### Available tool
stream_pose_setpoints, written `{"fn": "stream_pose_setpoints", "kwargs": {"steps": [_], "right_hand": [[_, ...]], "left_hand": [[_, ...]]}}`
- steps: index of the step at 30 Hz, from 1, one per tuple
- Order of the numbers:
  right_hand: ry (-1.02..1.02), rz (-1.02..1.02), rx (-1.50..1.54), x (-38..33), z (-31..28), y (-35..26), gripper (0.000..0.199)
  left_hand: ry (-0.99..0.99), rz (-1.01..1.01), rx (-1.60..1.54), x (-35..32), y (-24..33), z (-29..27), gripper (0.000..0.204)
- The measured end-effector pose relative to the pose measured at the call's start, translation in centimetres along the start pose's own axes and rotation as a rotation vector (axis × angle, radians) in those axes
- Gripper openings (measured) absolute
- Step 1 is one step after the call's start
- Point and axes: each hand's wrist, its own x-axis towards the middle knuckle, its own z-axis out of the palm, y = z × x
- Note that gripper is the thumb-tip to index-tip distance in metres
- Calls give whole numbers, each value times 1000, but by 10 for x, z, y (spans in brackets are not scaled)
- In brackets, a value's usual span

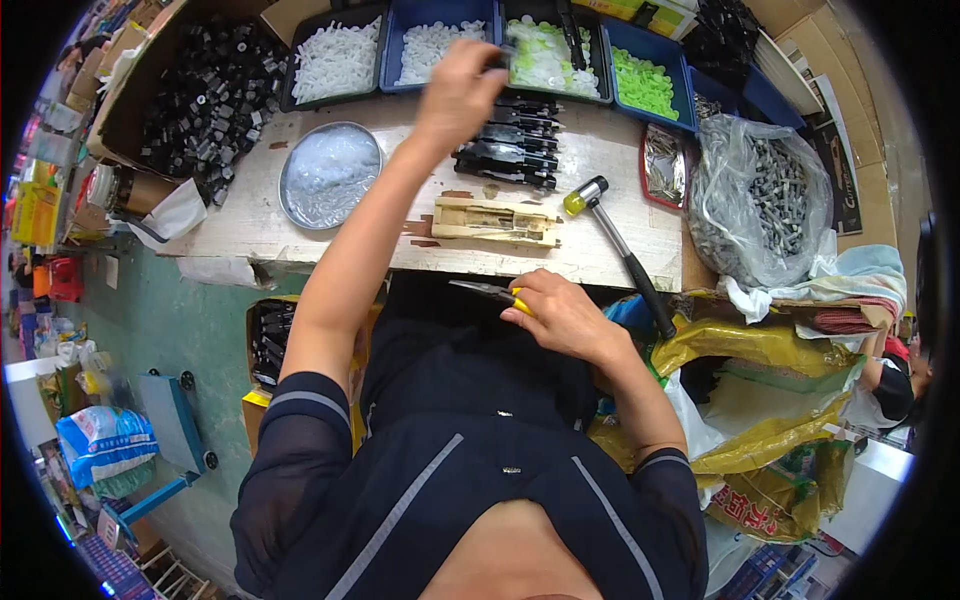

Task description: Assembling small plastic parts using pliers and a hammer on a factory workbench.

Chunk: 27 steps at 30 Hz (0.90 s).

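My left hand (pixel 460 95) is stretched over the far side of the table, smeared by motion. Its fingers are closed round a small black part (pixel 500 58), whose shape is mostly hidden. Just below that hand lies a stacked row of black assembled pieces (pixel 508 160). Close to my body, at the table's front edge, my right hand (pixel 560 312) grips pliers (pixel 482 289) with yellow handles, jaws pointing left. Between the hands rests a pale wooden jig (pixel 495 222) with a slot. A hammer (pixel 622 243) with a yellow face lies right of it.
Bins of white pieces (pixel 338 62) and green pieces (pixel 640 82) line the back. A box of black parts (pixel 215 100) stands far left, near a round metal tray (pixel 330 218). On the right are a red-rimmed dish (pixel 664 165) and a plastic bag of metal parts (pixel 770 200).
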Motion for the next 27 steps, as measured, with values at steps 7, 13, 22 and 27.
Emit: {"fn": "stream_pose_setpoints", "kwargs": {"steps": [7,13,22,27], "right_hand": [[239,160,81,21,-19,1,26],[250,135,38,37,-19,-9,26],[199,81,-12,33,-14,-21,26],[2,95,-7,29,-14,-20,19]], "left_hand": [[-5,-808,-981,-85,48,-63,31],[-132,-786,-918,-136,72,-63,28],[-147,-661,-684,-144,80,-66,22],[-255,-851,-809,-153,75,-73,16]]}}
